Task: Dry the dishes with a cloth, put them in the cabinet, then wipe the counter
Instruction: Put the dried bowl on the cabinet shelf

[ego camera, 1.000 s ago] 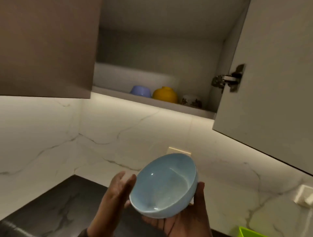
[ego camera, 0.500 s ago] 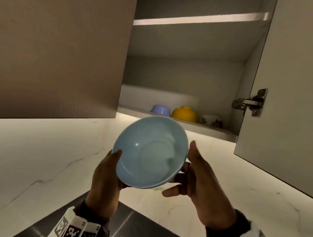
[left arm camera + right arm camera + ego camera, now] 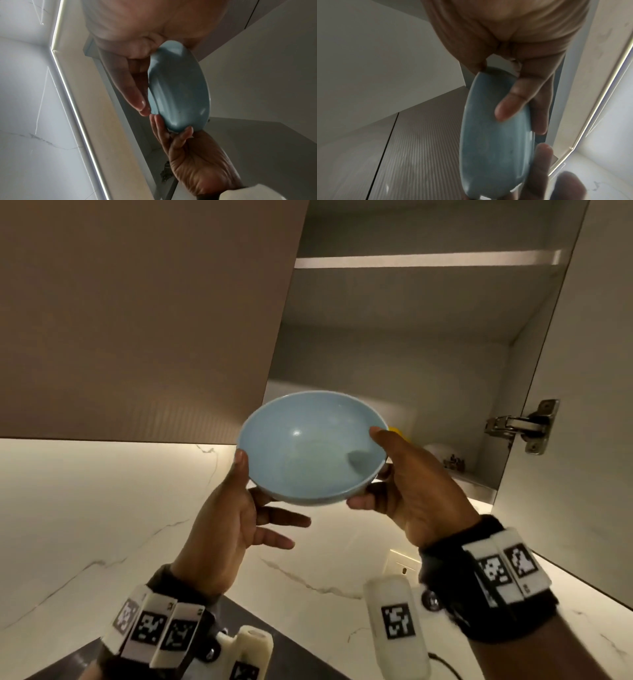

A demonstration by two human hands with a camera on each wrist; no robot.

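A light blue bowl (image 3: 313, 446) is held up in front of the open cabinet, its inside tilted toward me. My left hand (image 3: 239, 498) pinches its left rim, thumb on the edge and fingers underneath; two lower fingers stick out free. My right hand (image 3: 394, 474) grips the right side, thumb over the rim. In the left wrist view the bowl (image 3: 178, 88) shows edge-on between the fingers (image 3: 130, 88). The right wrist view shows the bowl (image 3: 493, 135) with a finger (image 3: 513, 101) across its underside. No cloth is in view.
The cabinet's lower shelf (image 3: 479, 487) holds a yellow bowl (image 3: 397, 431), mostly hidden by my thumb, and a patterned white bowl (image 3: 445, 453). The open door (image 3: 582, 440) with its hinge (image 3: 520, 426) hangs right. A closed door (image 3: 137, 320) is on the left. Dark counter (image 3: 308, 642) lies below.
Both hands have lifted the blue bowl higher, up to the cabinet opening. The purple bowl on the shelf is now hidden behind it.
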